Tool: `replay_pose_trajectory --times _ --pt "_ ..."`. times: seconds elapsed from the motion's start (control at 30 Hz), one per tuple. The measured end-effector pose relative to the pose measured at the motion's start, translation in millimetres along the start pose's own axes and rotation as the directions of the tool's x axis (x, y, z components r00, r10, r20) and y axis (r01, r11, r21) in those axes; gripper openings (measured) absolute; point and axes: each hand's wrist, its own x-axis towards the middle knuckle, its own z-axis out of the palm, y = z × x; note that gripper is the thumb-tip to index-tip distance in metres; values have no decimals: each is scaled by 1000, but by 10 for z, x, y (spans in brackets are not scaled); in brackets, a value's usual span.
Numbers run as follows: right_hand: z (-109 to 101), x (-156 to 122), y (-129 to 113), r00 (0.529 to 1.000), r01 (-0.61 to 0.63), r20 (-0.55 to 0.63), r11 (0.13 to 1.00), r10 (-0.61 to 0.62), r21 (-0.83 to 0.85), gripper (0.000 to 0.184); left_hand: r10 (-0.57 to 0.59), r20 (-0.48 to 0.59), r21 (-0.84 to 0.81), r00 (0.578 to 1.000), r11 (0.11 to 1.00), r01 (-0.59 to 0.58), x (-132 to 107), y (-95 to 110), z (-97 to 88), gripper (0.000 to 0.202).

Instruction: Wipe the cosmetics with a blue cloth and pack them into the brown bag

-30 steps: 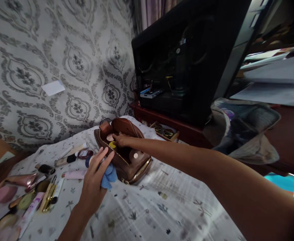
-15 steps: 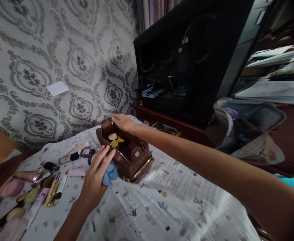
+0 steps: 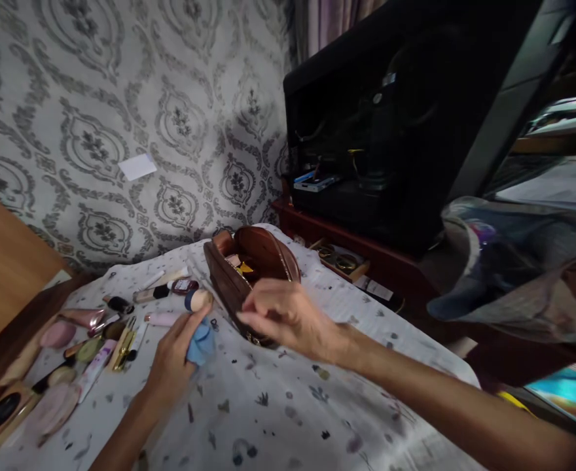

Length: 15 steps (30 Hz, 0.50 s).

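A brown leather pouch [image 3: 261, 258] lies open on the patterned white cloth [image 3: 288, 412], with small pink and yellow items showing inside. My right hand [image 3: 283, 317] hovers at the pouch's near edge, fingers curled and slightly smeared by motion; nothing shows in them. My left hand [image 3: 173, 356] rests on the cloth to the pouch's left, fingers closed on a blue cloth [image 3: 200, 341]. A small round-tipped bottle [image 3: 196, 299] lies just beyond its fingertips.
Several cosmetics [image 3: 96, 327] lie scattered at the left: tubes, compacts, brushes, a gold clip. A patterned wall [image 3: 121, 98] stands behind. A black cabinet [image 3: 391, 118] sits on a red-brown shelf at the right, with a grey bag [image 3: 508, 268] beside it.
My right hand has pulled back from the pouch's far rim to its near edge. The view has shifted, so everything sits further right. My left hand stays on the blue cloth.
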Motion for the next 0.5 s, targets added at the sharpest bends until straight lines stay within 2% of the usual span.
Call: replay_pose_trajectory --times 0.13,0.23,0.27,0.37,0.43,0.5 --pt "335 -227 -59 980 48 195 998 -39 -42 34 -155 15 58 988 986 154 -274 -374 -36 79" --pt "607 -251 -22 949 -38 313 999 44 -24 20 -245 -45 45 968 968 247 -382 -509 -83 69" --pt "708 -239 6 936 -96 341 995 92 -5 19 -270 -59 27 961 962 272 -401 -510 -97 64" --pt "1048 -174 116 896 -290 369 955 247 67 40 -271 -54 -27 961 963 270 -430 -415 -115 57" --pt "1265 -117 175 869 -398 361 912 340 100 45 -237 5 -21 971 971 237 -445 -329 -109 61" --pt "1397 -44 192 860 -440 340 891 382 114 41 -245 99 31 965 970 243 -473 -284 -98 64"
